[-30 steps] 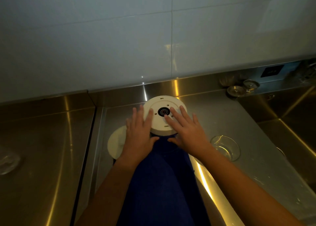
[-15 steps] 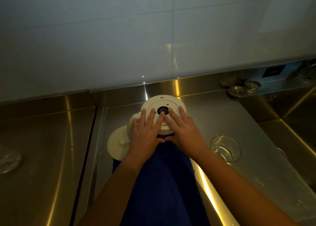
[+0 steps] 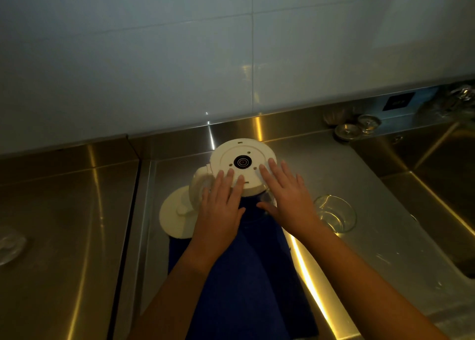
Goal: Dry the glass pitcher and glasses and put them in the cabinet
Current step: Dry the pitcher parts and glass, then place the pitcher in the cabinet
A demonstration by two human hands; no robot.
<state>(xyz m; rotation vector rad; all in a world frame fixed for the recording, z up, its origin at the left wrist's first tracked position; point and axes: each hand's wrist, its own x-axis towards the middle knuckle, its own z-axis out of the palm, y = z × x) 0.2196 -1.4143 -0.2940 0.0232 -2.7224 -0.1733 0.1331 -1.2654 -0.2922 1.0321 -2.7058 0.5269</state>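
Left hand (image 3: 218,211) slid toward 3 o'clock, fingers now on upturned pitcher (image 3: 239,149) base; handle (image 3: 199,185) uncovered at 8 o'clock. Right hand (image 3: 288,200) fingertips drew off centre toward 4 o'clock rim.

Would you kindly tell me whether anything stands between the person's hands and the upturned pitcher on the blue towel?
Nothing visible does: the left hand and the right hand both lie with straight fingers on the white base of the pitcher. The cabinet is out of view, so that path cannot be judged.
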